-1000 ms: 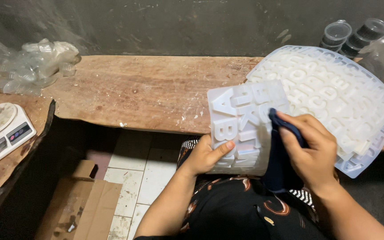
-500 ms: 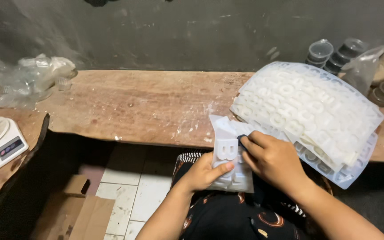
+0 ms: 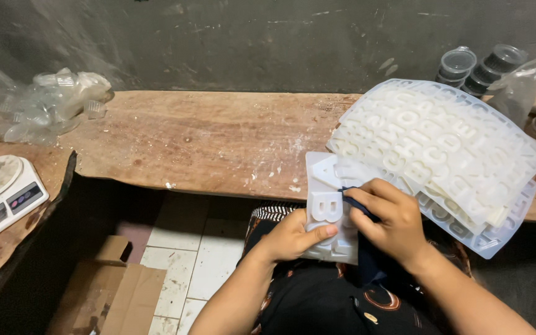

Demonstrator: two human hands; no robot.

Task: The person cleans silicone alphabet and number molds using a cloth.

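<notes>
While the left hand [image 3: 293, 239] grips the small translucent letter mould [image 3: 329, 211] from below, thumb on its face, right hand [image 3: 387, 223] fingers pinch a dark cloth [image 3: 367, 260] against it. Mould sits over the lap, just off the worktop [image 3: 206, 139] edge. Best wiped cavity by cavity, mould braced firm. Mould stack [image 3: 442, 149] crowds 2 o'clock; open room at 10.

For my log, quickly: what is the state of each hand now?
Left hand: closed on the white letter mould.
Right hand: closed on a dark cloth, pressing it on the mould.
</notes>
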